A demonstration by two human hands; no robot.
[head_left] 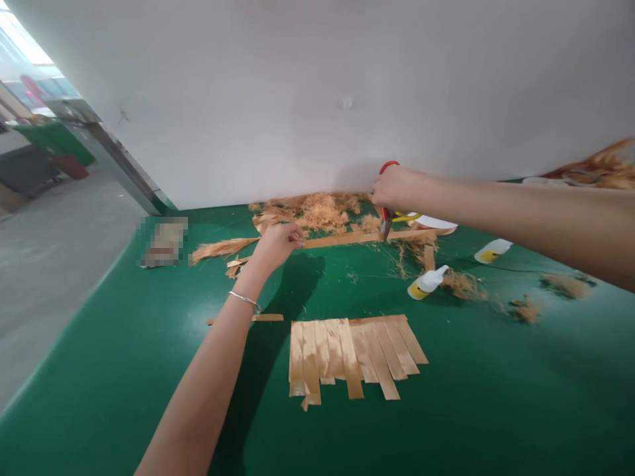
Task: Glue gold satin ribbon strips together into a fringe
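My left hand [278, 246], with a bangle at the wrist, pinches the left end of a long, flat tan strip [337, 240]. The strip stretches rightwards above the green table. Red-handled scissors [385, 228] are in my right hand [394, 186], their blades pointing down at the strip; whether they have cut into it I cannot tell. Nearer to me lies a row of short tan strips [342, 357] side by side, joined along their upper edge. A short loose strip [268, 318] rests to the left of that row, partly behind my left forearm.
Frayed tan fibre [322, 213] is heaped against the grey wall panel [297, 99]. Two white bottles with yellow labels, one nearer [427, 283] and one farther [493, 251], lie to the right. A yellow-handled tool [407, 217] is beside the scissors. A blurred-out object [166, 243] sits at the left edge.
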